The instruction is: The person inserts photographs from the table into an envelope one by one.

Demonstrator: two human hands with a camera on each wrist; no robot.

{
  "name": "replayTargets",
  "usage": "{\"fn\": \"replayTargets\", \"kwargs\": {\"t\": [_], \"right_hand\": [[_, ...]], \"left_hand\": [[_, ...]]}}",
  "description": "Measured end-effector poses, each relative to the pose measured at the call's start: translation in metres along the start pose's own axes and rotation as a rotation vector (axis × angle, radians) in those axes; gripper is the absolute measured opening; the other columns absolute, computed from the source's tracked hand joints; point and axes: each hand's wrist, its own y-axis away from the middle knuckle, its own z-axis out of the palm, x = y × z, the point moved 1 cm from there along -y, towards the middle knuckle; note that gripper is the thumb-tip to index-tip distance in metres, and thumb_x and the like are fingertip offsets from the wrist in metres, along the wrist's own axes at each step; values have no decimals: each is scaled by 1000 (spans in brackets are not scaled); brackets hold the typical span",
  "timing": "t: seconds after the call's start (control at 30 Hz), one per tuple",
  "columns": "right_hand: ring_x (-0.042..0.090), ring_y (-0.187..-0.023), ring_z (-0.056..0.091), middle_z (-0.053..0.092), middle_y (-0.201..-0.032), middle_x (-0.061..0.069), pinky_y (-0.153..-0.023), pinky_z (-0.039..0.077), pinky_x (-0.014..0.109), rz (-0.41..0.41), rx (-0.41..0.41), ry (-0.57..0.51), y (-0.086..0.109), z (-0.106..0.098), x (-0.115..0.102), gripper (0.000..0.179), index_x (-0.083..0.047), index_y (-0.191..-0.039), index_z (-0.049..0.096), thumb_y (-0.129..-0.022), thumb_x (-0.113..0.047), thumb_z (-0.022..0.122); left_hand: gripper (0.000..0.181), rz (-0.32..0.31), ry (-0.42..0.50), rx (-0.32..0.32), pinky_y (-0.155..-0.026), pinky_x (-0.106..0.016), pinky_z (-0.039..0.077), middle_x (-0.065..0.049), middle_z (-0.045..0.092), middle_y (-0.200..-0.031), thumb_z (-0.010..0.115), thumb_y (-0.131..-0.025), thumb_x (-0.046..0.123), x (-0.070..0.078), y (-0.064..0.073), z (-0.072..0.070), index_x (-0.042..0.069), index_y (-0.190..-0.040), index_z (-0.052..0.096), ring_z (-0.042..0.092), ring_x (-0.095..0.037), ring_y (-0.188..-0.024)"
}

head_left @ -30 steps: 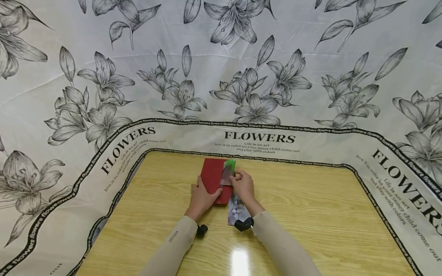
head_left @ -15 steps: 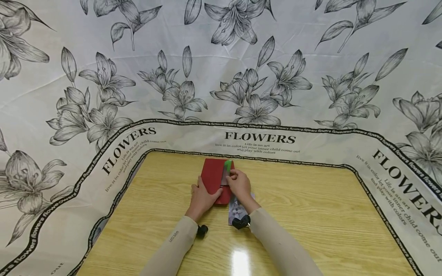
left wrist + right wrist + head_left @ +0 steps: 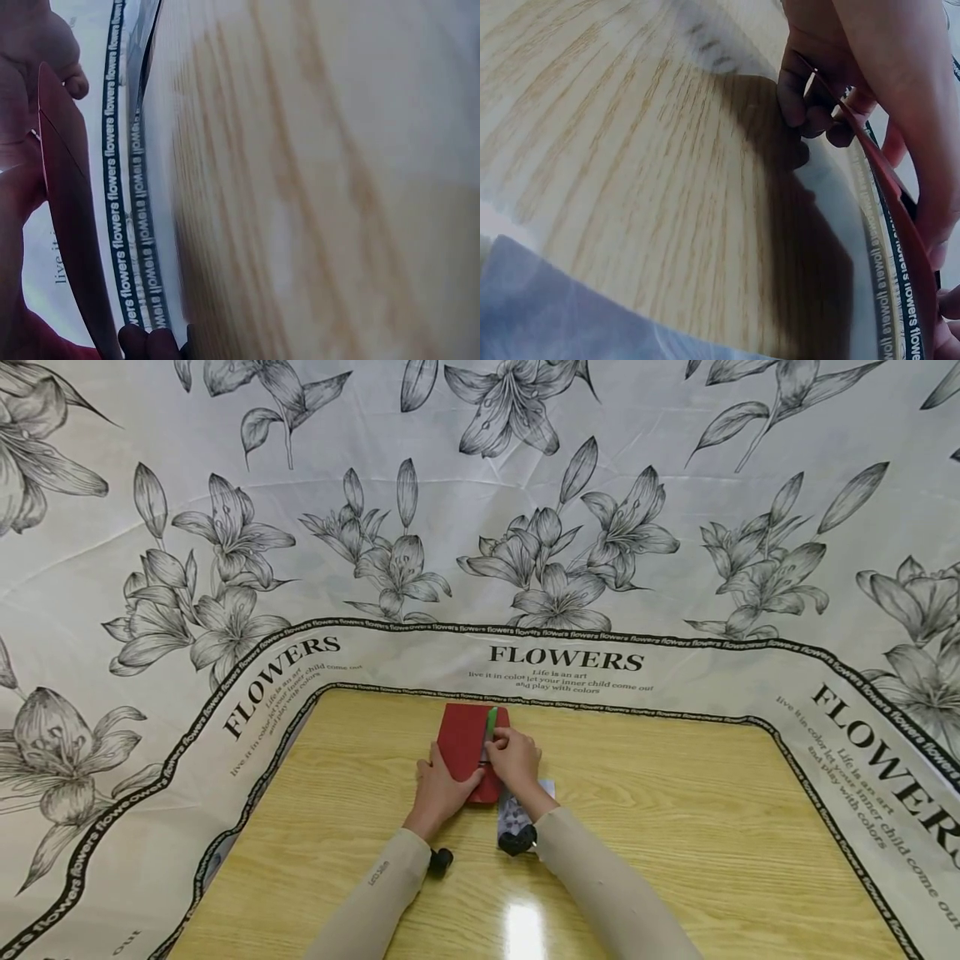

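My left hand (image 3: 442, 789) grips a thin, flat red envelope (image 3: 459, 735) at its lower left, thumb across the front. In the left wrist view the envelope (image 3: 67, 180) appears nearly edge-on, with a slit line on it. At its right side my right hand (image 3: 516, 760) pinches a grey-and-green card (image 3: 491, 724), of which only a narrow strip shows; the fingers hide the rest. In the right wrist view, the right hand's fingers (image 3: 817, 120) curl around the envelope's edge, and a shadow falls on the table below.
A grey flower-printed sheet (image 3: 512, 814) lies on the wooden table (image 3: 675, 827) under the right wrist. Behind the table hangs a white flower-patterned cloth (image 3: 420, 660), which also runs along its sides. A black wrist camera (image 3: 439, 862) sits at the left cuff.
My right hand has shifted slightly left over the red envelope. The visible part of the grey-and-green card has narrowed to a strip. The left hand keeps its place.
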Motion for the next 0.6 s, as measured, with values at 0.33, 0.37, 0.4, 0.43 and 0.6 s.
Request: {"fn": "replayTargets", "kwargs": {"t": [0.33,0.37,0.4,0.43,0.6], "right_hand": [[31,-92,55,71,-84,4,-94,33,53,3,-9,7,1,7,0,28,-6,-129,78,-102,-15,74],[31,-92,55,70,-84,4,-92,33,53,0,-7,14,1,7,0,28,-7,-129,78,-102,-15,74],[30,-91,55,70,-84,4,-91,33,52,-3,-6,24,0,8,0,28,-7,-129,78,-102,-14,74],[30,-91,55,70,-85,4,-91,33,52,-6,-5,31,0,8,1,29,-7,-129,78,-102,-15,75],[31,-92,55,69,-87,6,-91,35,53,-17,-15,56,1,9,2,31,-6,-130,77,-101,-16,75]], "left_hand": [[116,3,-4,-2,-97,-59,53,-40,39,-144,78,-93,56,-1,-1,0,-6,-168,15,58,-47,-114],[116,2,-2,-2,-98,-59,53,-40,39,-144,78,-93,56,0,-1,0,-7,-168,15,59,-47,-115],[116,-1,-3,-4,-98,-59,53,-40,38,-144,78,-93,56,0,-1,1,-6,-169,14,59,-47,-115],[116,0,0,-3,-98,-59,53,-40,38,-145,78,-93,56,0,-1,1,-6,-169,15,59,-47,-114],[115,0,-7,-10,-98,-58,53,-39,39,-145,77,-94,56,0,-1,0,-5,-169,14,59,-46,-114]]}}
